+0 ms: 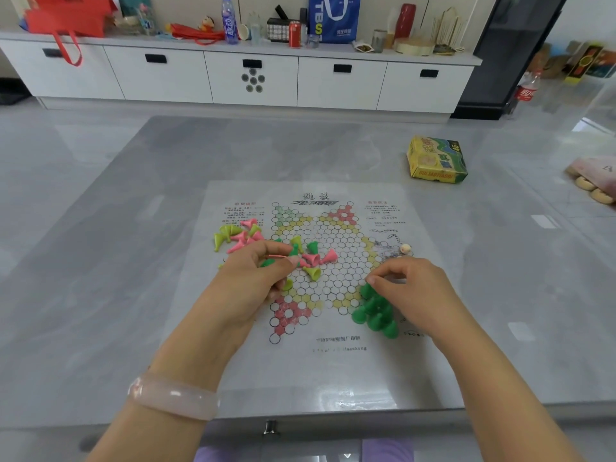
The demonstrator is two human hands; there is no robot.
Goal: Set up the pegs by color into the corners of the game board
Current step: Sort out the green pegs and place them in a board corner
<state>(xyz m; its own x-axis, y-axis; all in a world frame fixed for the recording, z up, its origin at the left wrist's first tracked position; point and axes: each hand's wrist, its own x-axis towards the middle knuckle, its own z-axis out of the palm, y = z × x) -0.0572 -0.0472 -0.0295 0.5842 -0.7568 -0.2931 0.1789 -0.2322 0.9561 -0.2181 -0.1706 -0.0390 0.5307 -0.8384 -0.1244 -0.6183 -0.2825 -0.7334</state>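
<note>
Your right hand (405, 283) pinches a green peg (366, 290); stand it straight in the green corner group (375, 313). Your left hand (258, 278) grips loose pegs (283, 285); keep them steady.

Your white game board (383, 361) showed red, green and yellow circles; green pegs (375, 311), pink pegs (248, 236) and lime pegs (225, 233) lay on a grey table (100, 228).

- We see the board (308, 368), a paper sheet, flat at frame centre.
- Green pegs (375, 311) stand clustered lower right; mixed pegs (238, 236) lie scattered left.
</note>
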